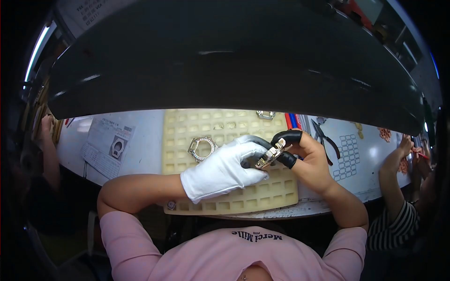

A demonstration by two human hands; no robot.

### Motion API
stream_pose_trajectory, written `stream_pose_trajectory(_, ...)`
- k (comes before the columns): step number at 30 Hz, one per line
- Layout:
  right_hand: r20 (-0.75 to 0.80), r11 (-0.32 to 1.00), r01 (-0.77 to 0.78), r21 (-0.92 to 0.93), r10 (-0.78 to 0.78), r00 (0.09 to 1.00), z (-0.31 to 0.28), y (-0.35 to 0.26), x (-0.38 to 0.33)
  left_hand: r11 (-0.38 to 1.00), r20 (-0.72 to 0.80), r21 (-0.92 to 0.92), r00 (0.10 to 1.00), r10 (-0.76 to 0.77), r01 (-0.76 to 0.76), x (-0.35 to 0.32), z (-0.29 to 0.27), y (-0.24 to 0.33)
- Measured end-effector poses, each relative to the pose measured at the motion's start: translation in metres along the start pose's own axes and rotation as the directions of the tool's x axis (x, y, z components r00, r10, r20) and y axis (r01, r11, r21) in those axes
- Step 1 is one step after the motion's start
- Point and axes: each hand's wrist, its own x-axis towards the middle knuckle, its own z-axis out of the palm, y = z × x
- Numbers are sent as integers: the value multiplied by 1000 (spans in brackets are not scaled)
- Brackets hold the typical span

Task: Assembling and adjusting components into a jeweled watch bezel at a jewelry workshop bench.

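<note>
Between my two hands is a shiny metal watch case (271, 153), turned on edge above the tray. My left hand (225, 167), in a white glove with grey fingertips, pinches its left and lower side. On the other side, my right hand (307, 157) grips it with thumb and finger in black finger covers. A second watch case (191, 149) with an open round middle lies flat on the cream tray (234, 204), just left of my glove. Near the tray's far edge sits a third one (266, 115), partly cut off by a dark overhead cover.
The dark cover (225, 79) spans the far side. Right of the tray lie pliers (323, 140), red and blue pens (293, 121) and a grid of small pieces (347, 158). A printed sheet (108, 145) lies at left. Other people's arms (393, 175) show at both sides.
</note>
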Motion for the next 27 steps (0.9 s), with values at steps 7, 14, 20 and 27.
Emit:
stream_pose_trajectory(7, 79, 918, -197, 343, 181, 980, -2, -1, 1, 996, 19, 62, 997, 68, -69, 0, -1, -1)
stream_pose_trajectory(14, 45, 935, -232, 269, 228, 973, -7, -7, 4, 931, 60, -150, 943, -327, 332, 2, -7, 26)
stream_pose_trajectory(20, 48, 934, -256, 250, 252, 967, -10, -9, 2, 840, 120, -416, 936, -330, 349, 3, -8, 17)
stream_pose_trajectory(27, 87, 952, -172, 252, 155, 984, -11, -3, 1, 801, 121, -482, 932, -341, 356, 4, -6, 15)
